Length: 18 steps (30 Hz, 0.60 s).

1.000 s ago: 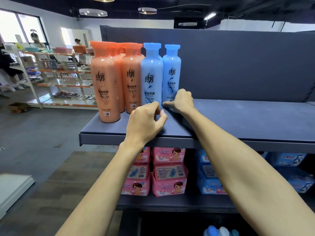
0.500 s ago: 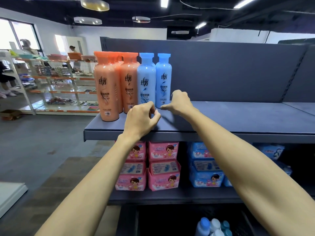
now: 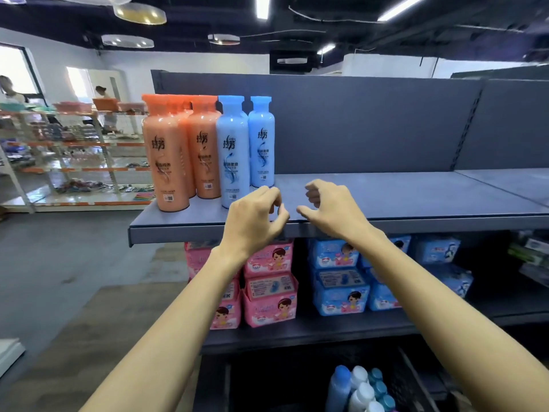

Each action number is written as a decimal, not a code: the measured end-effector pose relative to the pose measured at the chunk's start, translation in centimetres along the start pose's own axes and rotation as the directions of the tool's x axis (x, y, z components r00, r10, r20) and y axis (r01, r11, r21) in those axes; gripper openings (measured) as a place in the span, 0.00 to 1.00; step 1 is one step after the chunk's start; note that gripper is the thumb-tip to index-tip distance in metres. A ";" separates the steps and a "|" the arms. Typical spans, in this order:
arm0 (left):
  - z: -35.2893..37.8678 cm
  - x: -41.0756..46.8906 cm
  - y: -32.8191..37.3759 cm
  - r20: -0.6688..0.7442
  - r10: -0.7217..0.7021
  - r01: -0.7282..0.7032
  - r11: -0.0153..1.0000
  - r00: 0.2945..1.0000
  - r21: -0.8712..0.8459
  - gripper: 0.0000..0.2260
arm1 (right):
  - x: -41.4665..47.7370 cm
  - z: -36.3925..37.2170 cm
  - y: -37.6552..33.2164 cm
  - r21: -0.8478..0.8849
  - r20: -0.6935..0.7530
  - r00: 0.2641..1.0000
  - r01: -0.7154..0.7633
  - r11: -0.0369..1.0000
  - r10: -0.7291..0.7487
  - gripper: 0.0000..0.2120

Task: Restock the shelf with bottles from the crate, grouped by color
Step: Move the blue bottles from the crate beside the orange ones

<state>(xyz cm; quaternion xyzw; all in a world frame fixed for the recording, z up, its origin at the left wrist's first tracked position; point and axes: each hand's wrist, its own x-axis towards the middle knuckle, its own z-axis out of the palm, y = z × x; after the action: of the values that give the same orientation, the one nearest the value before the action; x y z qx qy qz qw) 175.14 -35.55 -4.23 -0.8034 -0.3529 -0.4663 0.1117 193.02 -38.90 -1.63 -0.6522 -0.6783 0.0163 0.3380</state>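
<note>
Below both grips a dark crate [image 3: 282, 388] holds blue and white plastic bottles [image 3: 358, 388], while the left grip [image 3: 252, 215] and right grip [image 3: 332, 209], loosely curled and empty, hover at the grey metal shelf [image 3: 401, 200] edge, with two tall blue bottles [image 3: 233, 150] just beyond the left grip beside orange ones [image 3: 166, 153], so I judge the next move is reaching down for another bottle.

The left hand [image 3: 252, 220] and right hand [image 3: 334, 212] reach forward side by side, close together, fingers loosely curled, holding nothing.
</note>
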 end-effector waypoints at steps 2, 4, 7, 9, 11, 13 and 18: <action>0.8 -0.3 1.4 -0.026 0.009 -0.009 1.000 1.000 -0.029 0.07 | -1.0 -0.9 0.6 0.023 -0.018 1.000 0.000 1.000 0.000 0.24; 1.7 -1.0 3.0 -0.039 0.001 -0.004 0.998 0.999 -0.067 0.06 | -2.4 -1.4 1.3 0.034 -0.033 0.999 0.004 0.999 -0.003 0.22; 3.8 -3.0 5.1 -0.012 -0.012 0.011 0.993 1.000 -0.116 0.07 | -5.4 -1.9 2.8 0.020 -0.095 0.995 0.009 1.000 -0.007 0.20; 5.3 -5.1 6.0 0.045 -0.039 0.046 0.987 0.998 -0.153 0.07 | -7.7 -1.9 3.9 0.018 -0.132 0.991 0.012 1.000 -0.010 0.20; 6.8 -7.4 6.5 0.107 -0.084 0.102 0.979 0.991 -0.177 0.06 | -9.9 -1.3 5.2 0.024 -0.118 0.993 0.003 1.000 0.000 0.21; 8.1 -9.7 7.0 0.165 -0.130 0.159 0.971 0.978 -0.180 0.06 | -11.6 -0.2 7.0 0.022 -0.081 0.996 -0.024 0.999 0.026 0.21; 10.9 -15.0 8.5 0.327 -0.208 0.281 0.940 0.922 -0.195 0.05 | -14.8 3.6 11.7 -0.021 0.060 0.986 -0.154 0.988 0.155 0.22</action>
<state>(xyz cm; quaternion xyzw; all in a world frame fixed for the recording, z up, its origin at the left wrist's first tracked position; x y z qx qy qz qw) 183.43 -43.10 -21.23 -0.8219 -0.4054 -0.3874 -0.1003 200.33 -48.93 -16.23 -0.7049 -0.6358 0.0567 0.3093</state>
